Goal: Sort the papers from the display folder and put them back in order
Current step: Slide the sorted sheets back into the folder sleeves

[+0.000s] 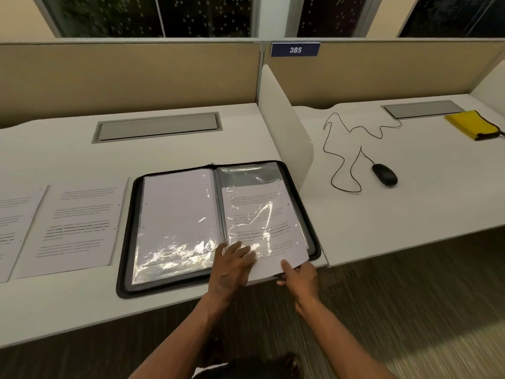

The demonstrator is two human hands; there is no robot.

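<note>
The display folder (218, 228) lies open on the desk (68, 154), and a printed sheet (262, 228) sits partly inside its right-hand sleeve. The right hand (299, 274) pinches the sheet's near corner; just beside it, the left hand (232, 269) presses flat with loose fingers on the sleeve's lower edge. Two more papers (79, 228) lie well off to the left hand's far side.

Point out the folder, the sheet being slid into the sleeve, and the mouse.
folder (130, 214): head view, left zip edge.
sheet (287, 214): head view, printed area inside sleeve.
mouse (384, 174): head view, top shell.
</note>
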